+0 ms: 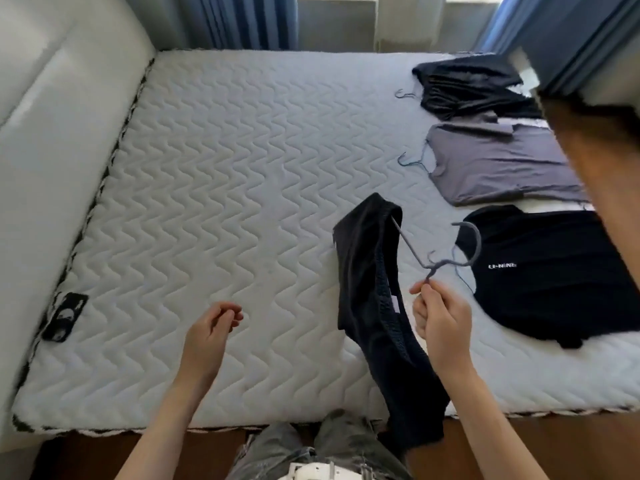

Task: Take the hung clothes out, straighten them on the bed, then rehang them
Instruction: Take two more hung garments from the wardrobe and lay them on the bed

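Note:
My right hand point(439, 323) grips a grey hanger point(446, 252) by its lower end, above the bed's near right part. A dark garment point(372, 292) hangs from one arm of that hanger and drapes down past the mattress edge. My left hand point(211, 332) hovers over the white quilted mattress point(221, 202), fingers loosely curled, holding nothing. Three garments lie flat along the bed's right side, each on a hanger: a black shirt with white lettering point(554, 271), a grey shirt point(498, 164) and a black garment point(471, 88) farthest away.
A padded headboard point(52, 133) runs along the left. A dark phone-like object point(64, 317) lies at the mattress's left edge. Blue curtains point(249, 19) hang beyond the far side. Wooden floor point(588, 150) shows to the right and under my legs.

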The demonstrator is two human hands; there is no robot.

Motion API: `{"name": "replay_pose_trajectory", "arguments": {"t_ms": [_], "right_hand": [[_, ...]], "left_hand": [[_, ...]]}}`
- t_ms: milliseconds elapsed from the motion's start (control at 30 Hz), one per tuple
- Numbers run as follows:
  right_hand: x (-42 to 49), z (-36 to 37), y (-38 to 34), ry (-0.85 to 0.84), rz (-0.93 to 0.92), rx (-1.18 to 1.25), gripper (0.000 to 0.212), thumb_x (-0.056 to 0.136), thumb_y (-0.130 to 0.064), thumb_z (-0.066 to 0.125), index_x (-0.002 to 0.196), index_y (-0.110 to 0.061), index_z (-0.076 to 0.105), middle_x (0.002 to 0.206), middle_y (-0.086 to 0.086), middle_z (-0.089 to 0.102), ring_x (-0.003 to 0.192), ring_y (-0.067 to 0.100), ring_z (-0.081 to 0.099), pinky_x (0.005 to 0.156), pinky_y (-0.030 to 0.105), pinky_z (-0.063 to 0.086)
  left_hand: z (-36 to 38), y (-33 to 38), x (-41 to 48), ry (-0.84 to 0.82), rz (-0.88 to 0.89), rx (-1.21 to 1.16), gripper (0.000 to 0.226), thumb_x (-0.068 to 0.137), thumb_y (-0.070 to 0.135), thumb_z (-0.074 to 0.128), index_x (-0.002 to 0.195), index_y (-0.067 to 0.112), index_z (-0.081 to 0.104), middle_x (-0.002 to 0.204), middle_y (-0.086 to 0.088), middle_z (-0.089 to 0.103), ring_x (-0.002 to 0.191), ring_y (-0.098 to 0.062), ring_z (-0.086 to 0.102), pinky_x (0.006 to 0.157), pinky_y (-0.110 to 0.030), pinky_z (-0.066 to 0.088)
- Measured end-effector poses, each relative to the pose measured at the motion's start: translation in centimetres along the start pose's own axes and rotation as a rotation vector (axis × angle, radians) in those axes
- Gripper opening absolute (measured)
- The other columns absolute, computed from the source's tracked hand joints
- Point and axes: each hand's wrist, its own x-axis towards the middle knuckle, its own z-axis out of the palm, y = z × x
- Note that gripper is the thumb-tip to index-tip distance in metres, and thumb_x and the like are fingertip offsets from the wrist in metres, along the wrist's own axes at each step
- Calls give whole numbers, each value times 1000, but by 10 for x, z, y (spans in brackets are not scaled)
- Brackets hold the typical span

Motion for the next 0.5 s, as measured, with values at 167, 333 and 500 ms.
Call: {"name": "replay_pose_trajectory", "arguments": {"t_ms": [167, 333, 500], "right_hand": [[-59, -27, 0, 327, 3, 64, 28, 99, -5, 39, 76, -3, 55, 52, -1, 33, 43, 11, 23, 39, 27, 15], [-113, -52, -2, 621, 0, 163, 30, 99, -7, 41, 74, -8, 57, 49, -6, 33, 40, 8, 24, 38, 21, 15], [-142, -68, -2, 855, -39, 325, 31, 99, -10, 37, 73, -10, 53, 42, -12, 31, 31, 0, 23, 31, 13, 12]], "left_hand": [[17, 21, 45, -289, 128, 78, 21, 85, 30, 46, 90, 24, 66, 83, 5, 73, 78, -3, 66, 76, -27, 52], [48, 20, 80, -482, 239, 206, 21, 88, 31, 48, 93, 23, 66, 89, 6, 73, 88, -11, 68, 82, -33, 51], [89, 1, 122, -532, 382, 379, 22, 97, 19, 54, 116, 17, 64, 112, 1, 67, 104, -20, 64, 91, -34, 48]]}}
